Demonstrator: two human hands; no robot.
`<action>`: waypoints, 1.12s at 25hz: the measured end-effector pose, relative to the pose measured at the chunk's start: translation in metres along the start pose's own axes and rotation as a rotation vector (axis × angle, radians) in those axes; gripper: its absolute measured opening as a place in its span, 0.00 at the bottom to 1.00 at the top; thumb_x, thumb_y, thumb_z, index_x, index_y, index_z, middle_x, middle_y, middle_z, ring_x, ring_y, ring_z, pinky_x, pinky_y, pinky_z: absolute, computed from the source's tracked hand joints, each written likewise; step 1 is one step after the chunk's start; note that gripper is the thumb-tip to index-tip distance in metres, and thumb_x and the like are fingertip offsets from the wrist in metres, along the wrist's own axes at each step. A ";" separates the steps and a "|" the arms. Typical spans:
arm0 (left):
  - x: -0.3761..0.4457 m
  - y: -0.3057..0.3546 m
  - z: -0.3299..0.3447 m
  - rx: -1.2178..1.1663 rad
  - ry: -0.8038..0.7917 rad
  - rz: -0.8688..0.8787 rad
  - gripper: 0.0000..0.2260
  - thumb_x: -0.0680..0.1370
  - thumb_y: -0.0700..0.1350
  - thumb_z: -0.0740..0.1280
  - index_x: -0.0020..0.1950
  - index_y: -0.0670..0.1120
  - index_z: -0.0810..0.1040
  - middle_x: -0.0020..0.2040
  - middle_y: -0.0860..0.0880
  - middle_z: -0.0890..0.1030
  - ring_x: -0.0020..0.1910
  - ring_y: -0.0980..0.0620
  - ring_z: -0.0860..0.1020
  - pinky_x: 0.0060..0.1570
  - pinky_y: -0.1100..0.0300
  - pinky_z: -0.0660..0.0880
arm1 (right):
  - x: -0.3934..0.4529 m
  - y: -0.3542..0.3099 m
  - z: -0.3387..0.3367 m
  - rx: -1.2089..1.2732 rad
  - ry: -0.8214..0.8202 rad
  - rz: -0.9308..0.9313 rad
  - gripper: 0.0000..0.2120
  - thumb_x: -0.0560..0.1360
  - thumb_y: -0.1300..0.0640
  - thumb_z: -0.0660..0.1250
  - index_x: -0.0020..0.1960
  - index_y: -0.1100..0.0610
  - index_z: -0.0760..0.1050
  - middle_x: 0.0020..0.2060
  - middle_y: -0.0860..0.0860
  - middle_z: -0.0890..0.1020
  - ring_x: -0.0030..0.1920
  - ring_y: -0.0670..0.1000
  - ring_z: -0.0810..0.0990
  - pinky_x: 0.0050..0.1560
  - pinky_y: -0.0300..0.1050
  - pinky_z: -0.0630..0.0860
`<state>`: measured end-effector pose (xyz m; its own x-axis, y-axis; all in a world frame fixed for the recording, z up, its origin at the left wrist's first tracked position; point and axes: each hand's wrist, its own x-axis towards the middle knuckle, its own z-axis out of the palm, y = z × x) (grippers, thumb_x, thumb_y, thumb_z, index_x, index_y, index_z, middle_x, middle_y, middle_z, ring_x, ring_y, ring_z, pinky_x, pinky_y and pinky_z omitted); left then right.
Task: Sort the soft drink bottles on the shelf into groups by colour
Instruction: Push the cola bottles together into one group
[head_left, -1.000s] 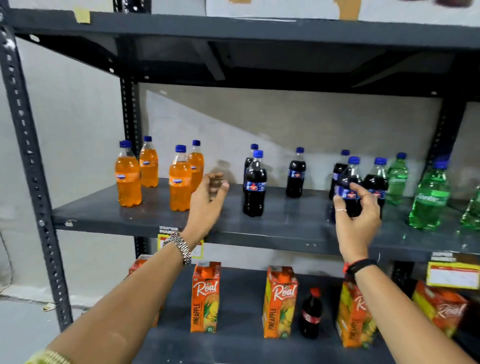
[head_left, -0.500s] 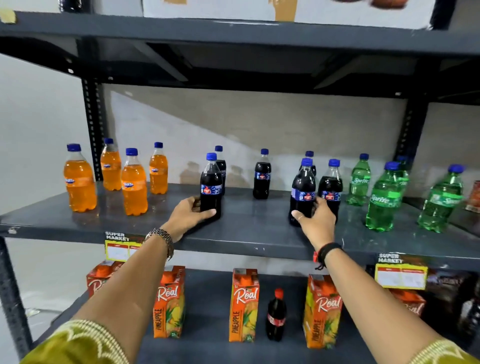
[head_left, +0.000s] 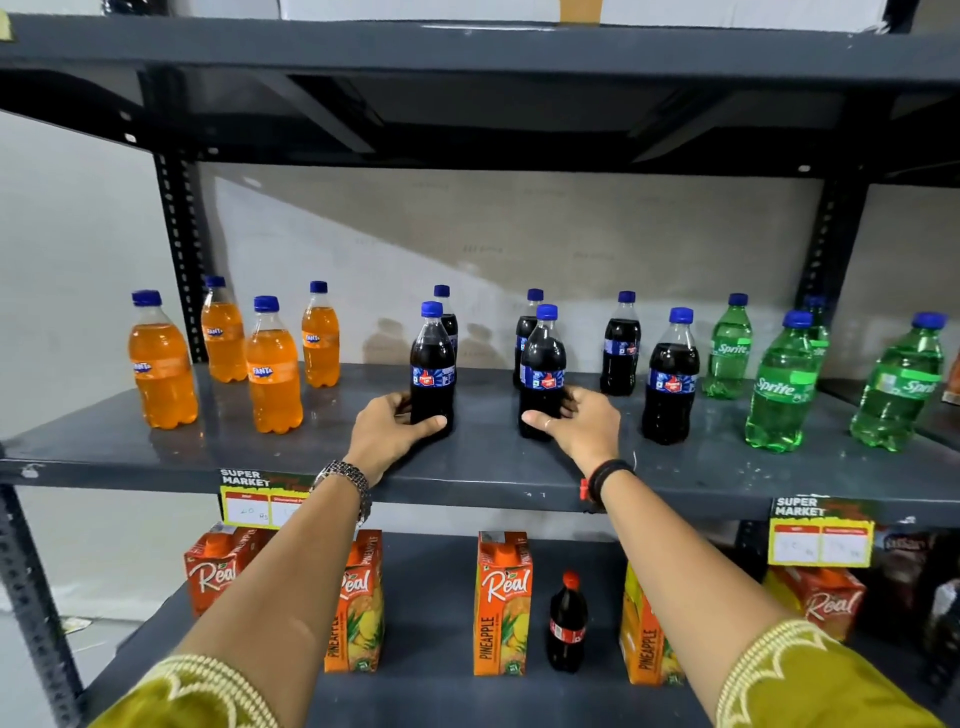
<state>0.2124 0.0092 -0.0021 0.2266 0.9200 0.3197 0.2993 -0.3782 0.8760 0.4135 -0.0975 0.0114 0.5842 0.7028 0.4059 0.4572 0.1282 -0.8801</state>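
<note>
On the grey middle shelf (head_left: 156, 447) stand several orange Fanta bottles (head_left: 272, 366) at the left, several dark cola bottles in the middle and several green Sprite bottles (head_left: 779, 382) at the right. My left hand (head_left: 387, 428) is wrapped around the base of a front cola bottle (head_left: 432, 364). My right hand (head_left: 579, 423) grips the base of another front cola bottle (head_left: 543, 371). Both bottles stand upright on the shelf. More cola bottles stand behind them and to the right (head_left: 670, 376).
An upper shelf (head_left: 467, 52) hangs low overhead. The lower shelf holds orange Real pineapple juice cartons (head_left: 501, 603) and a small red-capped cola bottle (head_left: 567, 621). Yellow price tags (head_left: 821, 532) hang on the shelf edge. A black upright post (head_left: 179, 260) stands behind the Fanta bottles.
The view has shifted right. My left hand closed around the front cola bottle's base. My right hand slid a cola bottle leftward, away from its neighbour, and grips it low.
</note>
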 end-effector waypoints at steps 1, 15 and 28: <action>0.000 0.000 0.000 0.001 0.005 -0.009 0.27 0.65 0.48 0.77 0.62 0.43 0.75 0.57 0.46 0.81 0.49 0.52 0.78 0.57 0.58 0.73 | 0.001 0.000 0.002 0.002 -0.009 0.008 0.28 0.63 0.60 0.77 0.61 0.63 0.74 0.58 0.59 0.80 0.53 0.50 0.78 0.54 0.39 0.71; -0.010 0.004 0.003 0.047 0.140 0.155 0.34 0.68 0.46 0.75 0.71 0.45 0.66 0.69 0.46 0.72 0.68 0.50 0.69 0.67 0.54 0.66 | -0.004 0.004 0.003 0.001 0.006 -0.005 0.31 0.64 0.58 0.76 0.64 0.62 0.71 0.59 0.56 0.79 0.58 0.52 0.78 0.57 0.40 0.72; -0.065 0.053 0.098 0.048 0.099 0.665 0.11 0.77 0.42 0.61 0.59 0.48 0.74 0.51 0.54 0.79 0.47 0.58 0.77 0.49 0.61 0.76 | 0.003 0.046 -0.168 -0.035 0.658 -0.370 0.12 0.70 0.55 0.69 0.50 0.57 0.71 0.43 0.54 0.74 0.43 0.52 0.73 0.47 0.54 0.74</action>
<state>0.3042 -0.0807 -0.0121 0.2913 0.4938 0.8193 0.1665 -0.8696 0.4649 0.5486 -0.2075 0.0137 0.6631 0.0537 0.7466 0.7163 0.2443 -0.6537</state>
